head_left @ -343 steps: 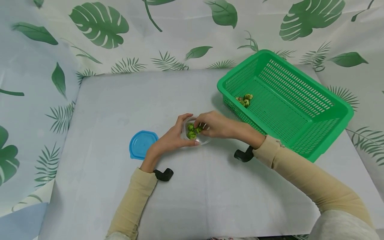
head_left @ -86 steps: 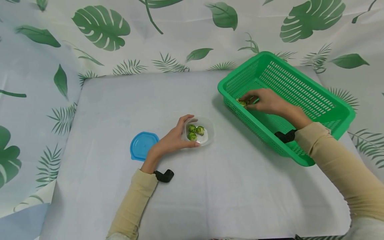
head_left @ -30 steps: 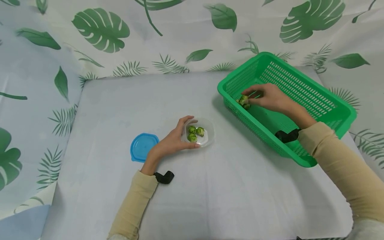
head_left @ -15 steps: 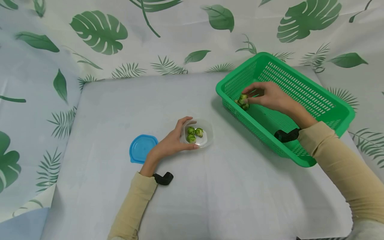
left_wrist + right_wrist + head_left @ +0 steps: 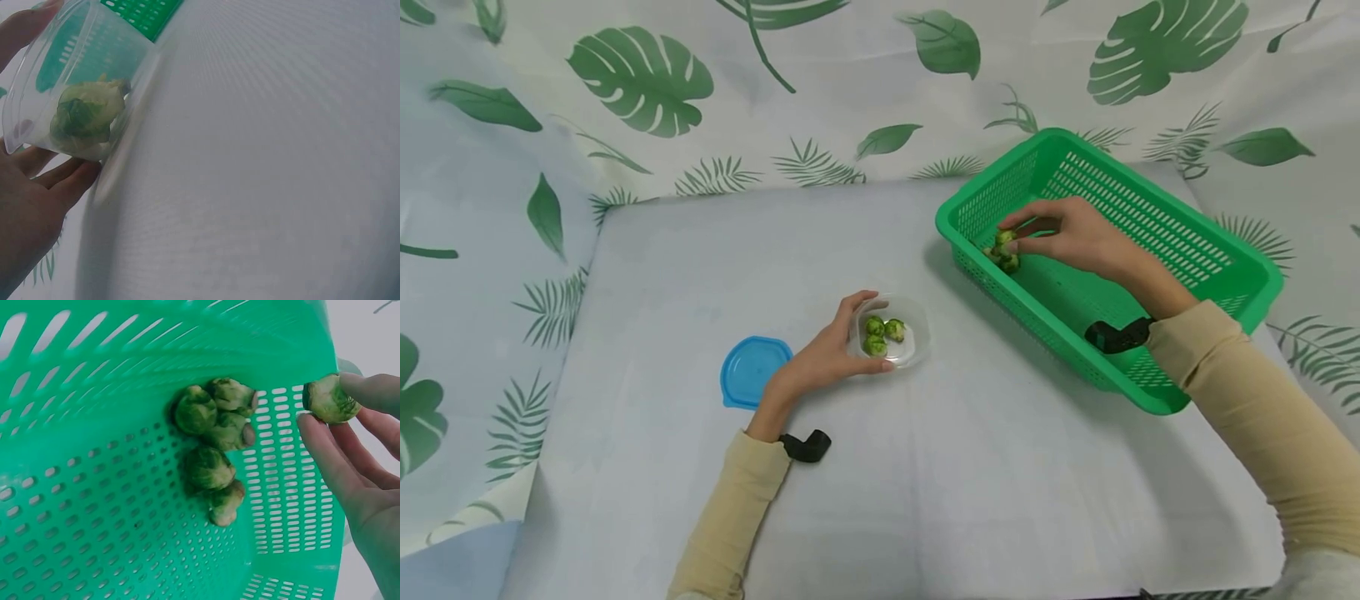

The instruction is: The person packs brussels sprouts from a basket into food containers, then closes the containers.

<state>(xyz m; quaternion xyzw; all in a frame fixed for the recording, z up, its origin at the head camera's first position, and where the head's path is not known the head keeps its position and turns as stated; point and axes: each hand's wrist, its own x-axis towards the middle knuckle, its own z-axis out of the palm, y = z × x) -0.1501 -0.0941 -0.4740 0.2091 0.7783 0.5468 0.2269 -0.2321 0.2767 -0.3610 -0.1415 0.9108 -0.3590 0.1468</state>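
Observation:
My left hand (image 5: 820, 358) grips a clear plastic tub (image 5: 917, 337) from its left side, fingers at the far wall and thumb at the near one. Three green Brussels sprouts (image 5: 876, 327) lie inside the tub. Over the left end of the green basket (image 5: 1157, 400), my right hand (image 5: 1082, 237) pinches one Brussels sprout (image 5: 331, 400) between thumb and fingertips, lifted above the basket floor. Several more Brussels sprouts (image 5: 209, 469) lie clustered on that floor beneath it. In the left wrist view a sprout (image 5: 87, 115) shows through the tub wall.
A blue lid (image 5: 752, 372) lies on the table left of the tub, partly behind my left forearm. The slotted basket stands at a slant on the right of the white-covered table (image 5: 850, 500). Leaf-printed cloth (image 5: 820, 100) hangs behind and at the sides.
Over the last 11 seconds my right hand has left the tub, reached into the basket and picked up a Brussels sprout, now raised slightly. My left hand keeps holding the tub in place.

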